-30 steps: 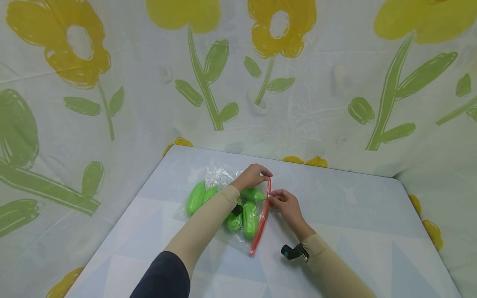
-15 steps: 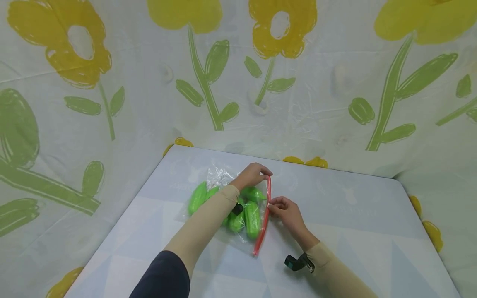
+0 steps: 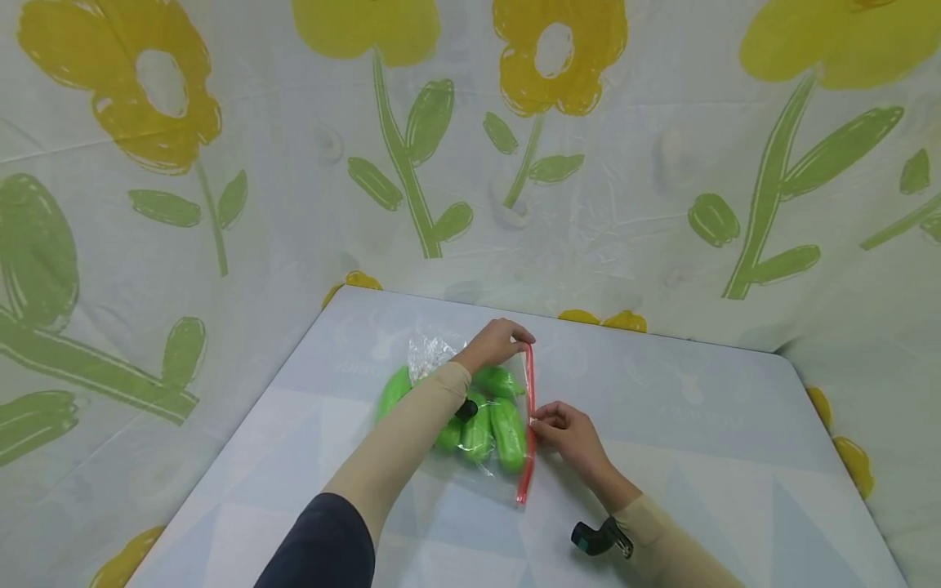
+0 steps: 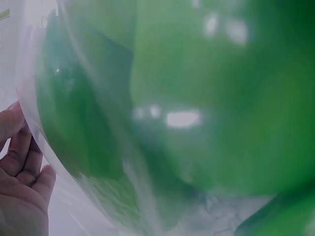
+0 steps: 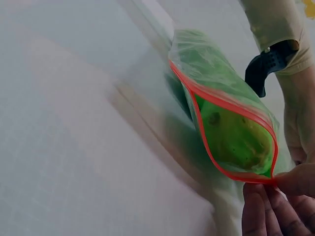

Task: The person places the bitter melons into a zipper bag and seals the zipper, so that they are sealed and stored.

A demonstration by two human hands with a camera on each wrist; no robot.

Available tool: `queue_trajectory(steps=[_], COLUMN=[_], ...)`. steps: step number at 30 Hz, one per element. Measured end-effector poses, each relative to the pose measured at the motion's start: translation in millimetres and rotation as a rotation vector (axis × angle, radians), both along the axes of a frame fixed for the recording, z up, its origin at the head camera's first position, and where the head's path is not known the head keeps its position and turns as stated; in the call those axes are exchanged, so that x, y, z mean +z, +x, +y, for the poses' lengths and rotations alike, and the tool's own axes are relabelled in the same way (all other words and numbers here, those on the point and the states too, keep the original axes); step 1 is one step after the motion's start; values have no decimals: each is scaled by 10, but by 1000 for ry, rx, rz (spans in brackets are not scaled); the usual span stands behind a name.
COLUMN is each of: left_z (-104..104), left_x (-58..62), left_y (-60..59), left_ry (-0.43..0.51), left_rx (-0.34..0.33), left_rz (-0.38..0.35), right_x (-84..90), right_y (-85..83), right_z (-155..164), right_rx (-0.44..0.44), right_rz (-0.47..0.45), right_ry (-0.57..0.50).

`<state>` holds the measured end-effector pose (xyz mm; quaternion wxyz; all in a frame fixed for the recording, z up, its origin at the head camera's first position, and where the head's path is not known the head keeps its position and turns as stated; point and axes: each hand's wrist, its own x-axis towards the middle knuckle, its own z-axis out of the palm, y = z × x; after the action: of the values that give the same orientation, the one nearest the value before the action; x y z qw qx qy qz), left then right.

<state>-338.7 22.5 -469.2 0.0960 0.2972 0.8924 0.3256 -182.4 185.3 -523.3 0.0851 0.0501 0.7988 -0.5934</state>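
Observation:
A clear zip bag (image 3: 430,355) with a red zip strip (image 3: 530,380) lies on the table, filled with several glossy green elongated pieces (image 3: 509,433) that look like vegetables. At the far end of the strip, my left hand (image 3: 497,341) pinches the bag's edge. My right hand (image 3: 572,437) pinches the same strip further down, thumb against fingers. In the right wrist view the red-edged mouth (image 5: 209,145) gapes, a green piece (image 5: 236,135) showing inside, with my right hand (image 5: 280,209) at its lower corner. My left forearm covers part of the bag in the head view.
The pale table (image 3: 662,506) has a blue triangle pattern. A white curtain (image 3: 625,204) printed with yellow flowers hangs round its back and sides. A small black camera (image 3: 601,537) sits on my right wrist.
My right hand has slid along the red strip toward the near side. The strip's near end has swung right, so the strip is straighter. My left hand has barely moved.

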Motion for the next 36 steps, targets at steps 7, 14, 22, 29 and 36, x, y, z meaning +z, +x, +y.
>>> queue_trajectory(steps=[7,14,22,29,36], left_z=[14,15,-4,11,14], left_x=[-1,-11,-9,-14,3], left_y=[-2,-21,-49,-65,-66], left_ry=[-8,17,14,8,2], left_rx=[0,8,24,29,27], left_rz=[-8,-6,3,17,19], right_x=[-21,-35,-44,-61,-26], right_y=[101,179,258,312,403], right_z=[61,93,109,134,129], right_rx=[22,59,90,115,139], right_rz=[-2,-15,-40,-49,-67], right_ry=[33,56,72,69,55])
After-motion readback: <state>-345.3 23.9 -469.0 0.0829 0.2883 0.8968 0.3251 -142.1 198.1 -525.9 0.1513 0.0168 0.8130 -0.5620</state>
